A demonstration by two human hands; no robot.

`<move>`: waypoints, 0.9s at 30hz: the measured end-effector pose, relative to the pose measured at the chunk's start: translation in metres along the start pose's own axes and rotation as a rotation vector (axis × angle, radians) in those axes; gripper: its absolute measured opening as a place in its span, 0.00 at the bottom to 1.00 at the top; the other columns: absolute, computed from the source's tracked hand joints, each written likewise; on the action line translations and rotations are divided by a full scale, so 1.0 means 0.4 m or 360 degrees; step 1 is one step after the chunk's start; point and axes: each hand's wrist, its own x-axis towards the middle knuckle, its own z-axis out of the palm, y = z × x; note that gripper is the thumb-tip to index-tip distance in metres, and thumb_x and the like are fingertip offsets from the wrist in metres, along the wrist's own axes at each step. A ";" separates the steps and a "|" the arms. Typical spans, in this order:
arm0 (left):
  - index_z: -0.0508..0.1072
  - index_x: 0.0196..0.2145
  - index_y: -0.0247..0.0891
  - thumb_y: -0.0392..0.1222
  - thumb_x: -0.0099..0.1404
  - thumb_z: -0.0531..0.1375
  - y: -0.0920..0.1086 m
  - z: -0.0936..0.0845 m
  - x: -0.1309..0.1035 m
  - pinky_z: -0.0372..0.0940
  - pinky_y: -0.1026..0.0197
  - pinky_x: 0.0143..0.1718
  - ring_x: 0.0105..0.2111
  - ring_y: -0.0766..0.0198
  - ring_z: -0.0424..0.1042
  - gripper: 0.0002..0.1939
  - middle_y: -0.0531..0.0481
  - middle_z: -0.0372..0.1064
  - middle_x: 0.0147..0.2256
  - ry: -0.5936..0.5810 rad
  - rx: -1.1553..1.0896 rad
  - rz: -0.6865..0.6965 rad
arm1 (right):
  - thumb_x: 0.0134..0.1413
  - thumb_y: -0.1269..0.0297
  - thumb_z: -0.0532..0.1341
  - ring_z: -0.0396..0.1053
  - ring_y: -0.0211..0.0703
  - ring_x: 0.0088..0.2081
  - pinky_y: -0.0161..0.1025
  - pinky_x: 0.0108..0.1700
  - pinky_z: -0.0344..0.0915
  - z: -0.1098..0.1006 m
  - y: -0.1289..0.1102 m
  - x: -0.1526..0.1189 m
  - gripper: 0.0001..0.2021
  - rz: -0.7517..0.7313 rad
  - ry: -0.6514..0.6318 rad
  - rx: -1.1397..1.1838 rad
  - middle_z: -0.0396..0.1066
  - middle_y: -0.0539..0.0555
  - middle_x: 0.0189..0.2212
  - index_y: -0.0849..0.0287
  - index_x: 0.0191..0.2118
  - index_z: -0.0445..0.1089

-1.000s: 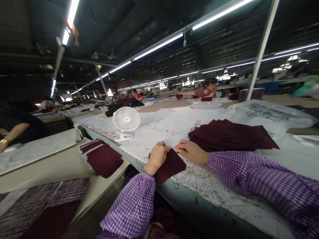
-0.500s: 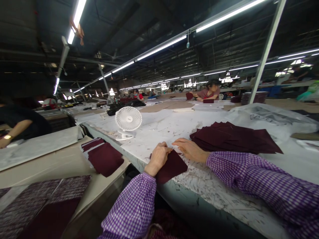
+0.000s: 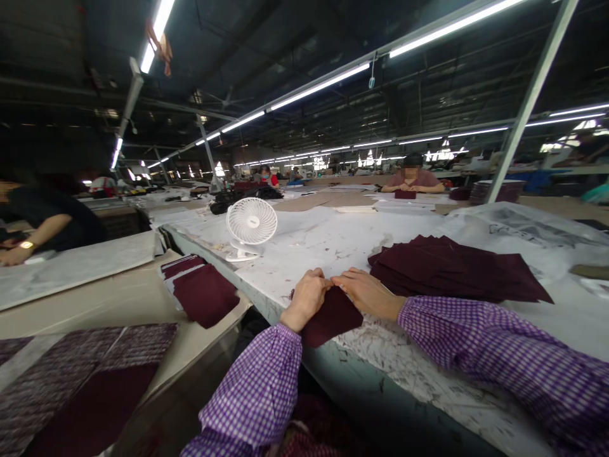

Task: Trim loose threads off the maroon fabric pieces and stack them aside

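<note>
A maroon cloth piece (image 3: 333, 322) lies at the near edge of the white-covered table (image 3: 309, 236), its lower corner over the rim and its upper left part hidden by the left hand (image 3: 310, 295). That hand's fingers are bent and close together on the cloth; I cannot tell whether they pinch or press it. The right hand (image 3: 367, 293) reaches to the same top corner, fingertips nearly meeting the left's, its grip also unclear because its own back covers it. Just beyond is a fanned maroon pile (image 3: 451, 270), partly behind the right forearm. The lettering on the clear plastic bag (image 3: 533, 222) is unreadable. Left of the hands stands a white fan (image 3: 252, 221). Mottled fabric (image 3: 71, 355) is cut off at the left edge.
</note>
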 end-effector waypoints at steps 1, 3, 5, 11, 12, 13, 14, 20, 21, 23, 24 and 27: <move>0.78 0.34 0.41 0.33 0.63 0.52 0.000 -0.004 0.000 0.63 0.63 0.41 0.35 0.63 0.67 0.15 0.48 0.67 0.32 -0.0006 -0.0030 -0.0001 | 0.60 0.71 0.46 0.62 0.43 0.37 0.41 0.44 0.56 0.003 0.000 0.001 0.14 0.0000 -0.0004 -0.0005 0.68 0.57 0.32 0.62 0.39 0.68; 0.78 0.36 0.41 0.33 0.63 0.53 -0.006 -0.016 0.000 0.63 0.64 0.41 0.34 0.64 0.68 0.13 0.48 0.68 0.33 -0.0023 -0.0148 -0.0003 | 0.60 0.70 0.45 0.63 0.44 0.38 0.41 0.45 0.56 0.009 0.003 0.004 0.15 -0.0002 0.0000 -0.0004 0.68 0.57 0.34 0.61 0.41 0.69; 0.78 0.37 0.42 0.34 0.62 0.55 -0.019 -0.032 -0.004 0.63 0.65 0.40 0.34 0.65 0.69 0.12 0.49 0.70 0.33 -0.0042 -0.0277 -0.0020 | 0.61 0.70 0.45 0.63 0.44 0.38 0.42 0.46 0.56 0.011 0.009 0.007 0.16 -0.0016 -0.0003 0.0018 0.69 0.57 0.35 0.61 0.45 0.68; 0.79 0.33 0.41 0.32 0.59 0.57 -0.066 -0.073 -0.049 0.62 0.66 0.36 0.32 0.66 0.70 0.11 0.52 0.71 0.31 -0.0002 -0.0292 -0.0155 | 0.59 0.70 0.45 0.63 0.45 0.38 0.42 0.45 0.58 0.011 0.021 0.012 0.18 -0.0031 -0.0051 0.0082 0.68 0.58 0.35 0.61 0.46 0.70; 0.79 0.33 0.41 0.32 0.59 0.57 -0.070 -0.075 -0.058 0.62 0.66 0.36 0.32 0.66 0.69 0.11 0.52 0.71 0.31 0.0018 -0.0302 -0.0125 | 0.59 0.70 0.46 0.62 0.44 0.38 0.42 0.45 0.58 0.011 0.021 0.014 0.17 -0.0024 -0.0053 0.0091 0.68 0.58 0.35 0.61 0.46 0.69; 0.79 0.32 0.41 0.32 0.60 0.56 -0.071 -0.075 -0.065 0.62 0.66 0.35 0.32 0.66 0.69 0.11 0.51 0.70 0.31 0.0042 -0.0302 -0.0080 | 0.59 0.70 0.46 0.62 0.44 0.38 0.41 0.44 0.57 0.010 0.020 0.015 0.17 -0.0014 -0.0059 0.0100 0.67 0.57 0.35 0.61 0.46 0.69; 0.78 0.32 0.40 0.32 0.61 0.55 -0.072 -0.073 -0.072 0.62 0.66 0.36 0.33 0.66 0.69 0.12 0.51 0.70 0.31 0.0068 -0.0290 -0.0031 | 0.58 0.71 0.46 0.62 0.44 0.38 0.40 0.43 0.58 0.009 0.018 0.016 0.17 -0.0001 -0.0074 0.0107 0.67 0.57 0.35 0.60 0.46 0.70; 0.77 0.32 0.40 0.35 0.65 0.50 -0.064 -0.069 -0.092 0.61 0.64 0.37 0.35 0.65 0.66 0.15 0.49 0.68 0.31 0.0128 -0.0186 0.0092 | 0.55 0.73 0.51 0.62 0.42 0.36 0.35 0.38 0.56 -0.012 0.004 0.027 0.13 0.0002 -0.0263 0.0033 0.65 0.55 0.33 0.58 0.41 0.71; 0.76 0.31 0.40 0.35 0.65 0.49 -0.063 -0.071 -0.094 0.61 0.65 0.37 0.35 0.65 0.66 0.16 0.49 0.68 0.31 0.0126 -0.0173 0.0099 | 0.55 0.74 0.52 0.62 0.42 0.37 0.35 0.38 0.56 -0.016 0.002 0.028 0.13 -0.0008 -0.0291 -0.0006 0.65 0.56 0.34 0.58 0.42 0.71; 0.76 0.31 0.40 0.35 0.66 0.48 -0.062 -0.074 -0.097 0.61 0.65 0.36 0.35 0.64 0.66 0.17 0.49 0.67 0.31 0.0117 -0.0139 0.0117 | 0.56 0.74 0.51 0.62 0.43 0.38 0.37 0.39 0.56 -0.024 -0.004 0.033 0.15 -0.0027 -0.0353 -0.0098 0.65 0.56 0.35 0.57 0.44 0.70; 0.76 0.31 0.40 0.35 0.66 0.48 -0.062 -0.076 -0.098 0.61 0.65 0.36 0.35 0.64 0.66 0.17 0.49 0.67 0.31 0.0115 -0.0117 0.0126 | 0.56 0.75 0.50 0.62 0.43 0.38 0.37 0.40 0.55 -0.029 -0.009 0.036 0.16 -0.0036 -0.0387 -0.0143 0.65 0.57 0.36 0.56 0.45 0.70; 0.76 0.33 0.40 0.35 0.66 0.48 -0.064 -0.076 -0.100 0.60 0.64 0.37 0.35 0.64 0.65 0.17 0.49 0.67 0.32 0.0104 -0.0034 0.0148 | 0.55 0.77 0.49 0.62 0.45 0.39 0.39 0.40 0.55 -0.047 -0.033 0.049 0.21 -0.0050 -0.0486 -0.0269 0.65 0.57 0.36 0.52 0.50 0.68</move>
